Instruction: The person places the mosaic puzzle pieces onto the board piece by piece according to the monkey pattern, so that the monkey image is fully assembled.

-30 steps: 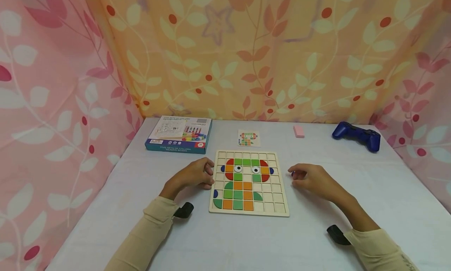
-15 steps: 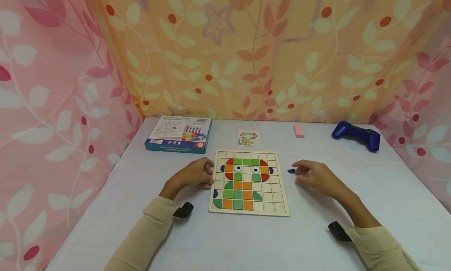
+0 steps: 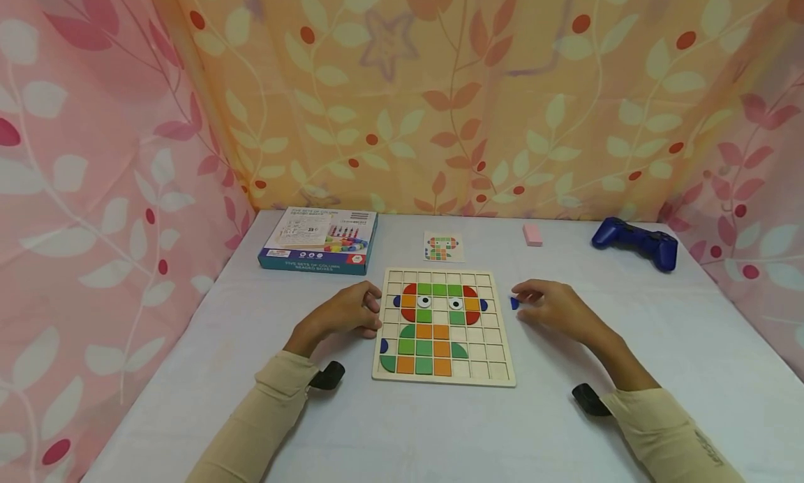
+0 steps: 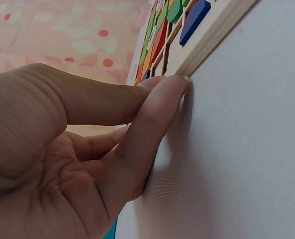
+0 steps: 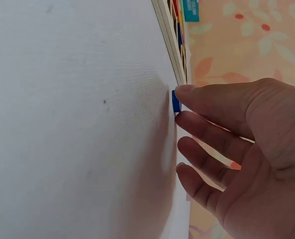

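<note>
A wooden grid board (image 3: 486,354) lies mid-table with green, orange, red and blue tiles and two eye discs set in its cells. Against its left edge rest the loosely bent fingers of my left hand (image 3: 344,310); in the left wrist view the fingertips touch the rim and no piece shows between them. Just off the board's right edge, my right hand (image 3: 559,314) pinches a small blue half-round tile (image 3: 514,303) between thumb and fingers. The right wrist view shows this blue tile (image 5: 175,101) at the thumb tip, close to the tabletop; part of it is hidden.
Behind the board lies a picture card (image 3: 444,246) with a similar tile figure. A boxed set (image 3: 314,240) stands back left, a pink block (image 3: 532,234) back right, and a blue game controller (image 3: 636,242) far right. Patterned curtains enclose the table.
My right hand has shifted slightly back and forth beside the board, and the blue tile has turned within its fingertips. The left hand and the board have stayed put.
</note>
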`<state>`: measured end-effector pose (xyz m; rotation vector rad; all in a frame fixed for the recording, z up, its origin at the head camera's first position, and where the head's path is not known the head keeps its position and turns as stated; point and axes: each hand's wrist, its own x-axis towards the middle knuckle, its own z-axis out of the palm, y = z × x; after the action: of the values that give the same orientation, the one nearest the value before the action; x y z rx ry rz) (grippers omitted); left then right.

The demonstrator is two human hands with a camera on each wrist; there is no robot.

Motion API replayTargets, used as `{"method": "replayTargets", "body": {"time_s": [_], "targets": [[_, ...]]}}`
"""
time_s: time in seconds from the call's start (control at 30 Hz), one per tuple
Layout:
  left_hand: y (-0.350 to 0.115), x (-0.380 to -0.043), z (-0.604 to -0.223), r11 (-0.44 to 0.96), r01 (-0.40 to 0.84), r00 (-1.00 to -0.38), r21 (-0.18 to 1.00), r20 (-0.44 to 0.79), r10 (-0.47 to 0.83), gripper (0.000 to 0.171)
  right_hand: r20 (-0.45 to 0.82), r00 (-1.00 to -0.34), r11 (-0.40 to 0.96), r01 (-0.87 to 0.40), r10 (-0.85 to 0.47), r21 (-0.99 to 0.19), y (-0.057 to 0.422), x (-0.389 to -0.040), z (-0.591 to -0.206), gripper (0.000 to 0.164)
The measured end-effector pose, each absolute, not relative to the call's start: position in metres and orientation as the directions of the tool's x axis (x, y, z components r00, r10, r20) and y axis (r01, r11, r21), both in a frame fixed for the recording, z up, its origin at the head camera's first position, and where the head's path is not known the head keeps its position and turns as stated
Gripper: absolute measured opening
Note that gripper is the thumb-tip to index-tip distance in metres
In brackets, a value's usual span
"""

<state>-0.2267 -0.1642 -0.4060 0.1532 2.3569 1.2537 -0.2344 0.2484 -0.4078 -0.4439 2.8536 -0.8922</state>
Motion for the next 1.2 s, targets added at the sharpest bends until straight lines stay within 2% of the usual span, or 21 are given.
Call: {"method": "replayTargets", "body": {"time_s": [0.53,0.87,1.2], "targets": [[-0.162,-0.225,-0.406,0.571,-0.123,-0.888,0.811,-0.347,0.302,0.058,-0.035,-0.948,0.799,-0.246,-0.316,-0.549,0.245,-0.245,-0.412,0.027],[-0.163,-0.225,-0.406,0.577,-0.114,-0.891,0.809,-0.34,0.301,0.058,-0.033,-0.946,0.783,-0.246,-0.322,-0.572,0.235,-0.239,-0.404,0.028],[-0.164,-0.225,-0.405,0.582,-0.117,-0.89,0.805,-0.345,0.299,0.059,-0.044,-0.929,0.746,-0.267,-0.369,-0.609,0.201,-0.231,-0.394,0.026]]}}
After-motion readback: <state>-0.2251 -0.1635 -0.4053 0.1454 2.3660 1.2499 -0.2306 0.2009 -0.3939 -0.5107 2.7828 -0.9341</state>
